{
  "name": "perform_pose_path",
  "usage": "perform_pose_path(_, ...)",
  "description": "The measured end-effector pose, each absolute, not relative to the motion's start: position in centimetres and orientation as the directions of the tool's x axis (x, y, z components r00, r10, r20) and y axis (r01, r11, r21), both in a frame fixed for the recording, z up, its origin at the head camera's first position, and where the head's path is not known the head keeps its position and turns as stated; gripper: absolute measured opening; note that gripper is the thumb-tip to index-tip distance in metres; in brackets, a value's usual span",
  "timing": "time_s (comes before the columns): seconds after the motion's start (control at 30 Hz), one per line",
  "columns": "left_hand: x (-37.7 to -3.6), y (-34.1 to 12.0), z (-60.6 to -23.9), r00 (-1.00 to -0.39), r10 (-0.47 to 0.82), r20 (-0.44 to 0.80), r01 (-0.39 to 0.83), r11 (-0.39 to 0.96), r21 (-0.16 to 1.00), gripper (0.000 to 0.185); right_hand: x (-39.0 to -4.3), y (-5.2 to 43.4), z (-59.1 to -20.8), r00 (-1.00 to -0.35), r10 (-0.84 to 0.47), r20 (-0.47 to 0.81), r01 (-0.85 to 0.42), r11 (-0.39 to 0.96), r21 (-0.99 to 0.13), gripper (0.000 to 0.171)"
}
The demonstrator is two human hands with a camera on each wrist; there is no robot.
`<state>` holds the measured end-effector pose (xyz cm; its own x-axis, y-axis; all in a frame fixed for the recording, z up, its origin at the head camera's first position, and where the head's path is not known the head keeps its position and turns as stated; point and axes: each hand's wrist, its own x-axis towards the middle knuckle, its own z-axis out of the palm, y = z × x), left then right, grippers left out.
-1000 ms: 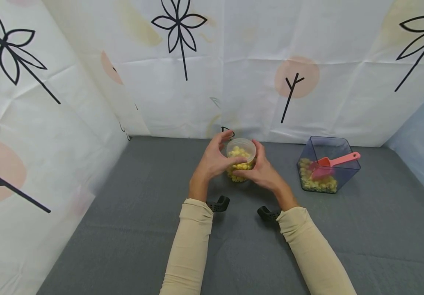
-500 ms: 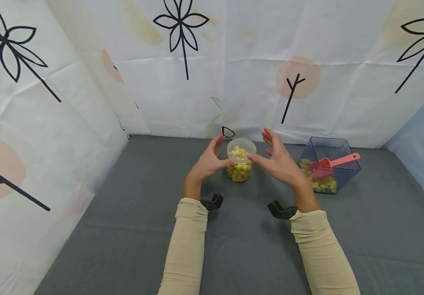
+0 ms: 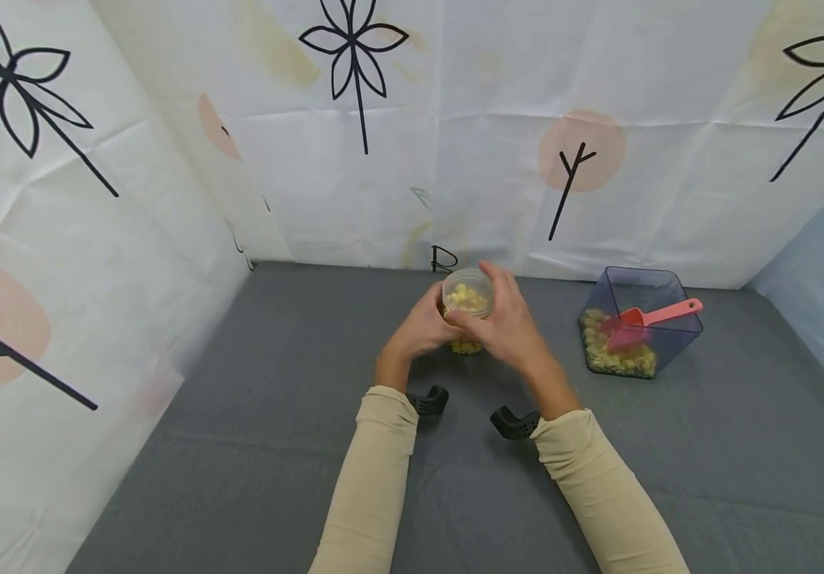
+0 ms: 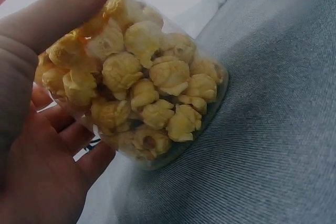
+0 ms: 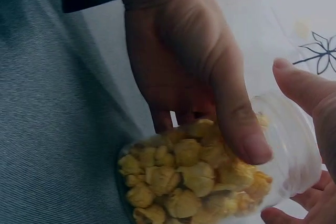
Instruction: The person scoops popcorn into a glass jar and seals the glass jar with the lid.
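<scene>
A small clear plastic jar [image 3: 466, 300] full of yellow popcorn sits at the middle of the grey cloth surface [image 3: 297, 446], near the back wall. My left hand [image 3: 422, 327] wraps round its left side, thumb across the front. My right hand [image 3: 501, 323] curls round its right side and rim. In the left wrist view the jar [image 4: 142, 98] lies against my left palm [image 4: 37, 177]. The right wrist view shows the jar [image 5: 210, 177] with the left hand's thumb [image 5: 239, 129] over it.
A clear blue-tinted bin [image 3: 637, 319] with popcorn and a pink scoop [image 3: 645, 315] stands to the right of the jar. White printed sheets [image 3: 132, 159] wall in the back and left side.
Half a second ago both hands were spread apart off the jar; now they have closed back round it, as they were one second ago.
</scene>
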<state>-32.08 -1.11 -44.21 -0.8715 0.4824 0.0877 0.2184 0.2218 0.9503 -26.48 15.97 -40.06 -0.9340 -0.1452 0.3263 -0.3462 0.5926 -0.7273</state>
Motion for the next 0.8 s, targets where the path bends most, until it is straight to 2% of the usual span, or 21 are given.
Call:
perform_pose_path(0.17, -32.24, -1.07, -44.59, -0.875, 0.477, 0.077, 0.238, 0.287, 0.928, 0.08, -26.6, 15.83, -40.38, -0.931, -0.115, 0.346, -0.341, 0.607, -0.717, 0.087)
perform_pose_path(0.4, -32.31, -1.13, -44.78, -0.891, 0.451, 0.041, 0.217, 0.346, 0.913, 0.085, -26.91, 16.12, -40.61, -0.929, -0.133, 0.344, -0.35, 0.612, -0.709, 0.082)
perform_pose_path(0.8, -32.13, -0.73, -44.72, -0.876, 0.48, 0.036, 0.196, 0.287, 0.938, 0.091, -26.87, 15.76, -40.96, -0.923, -0.092, 0.374, -0.348, 0.611, -0.711, 0.082)
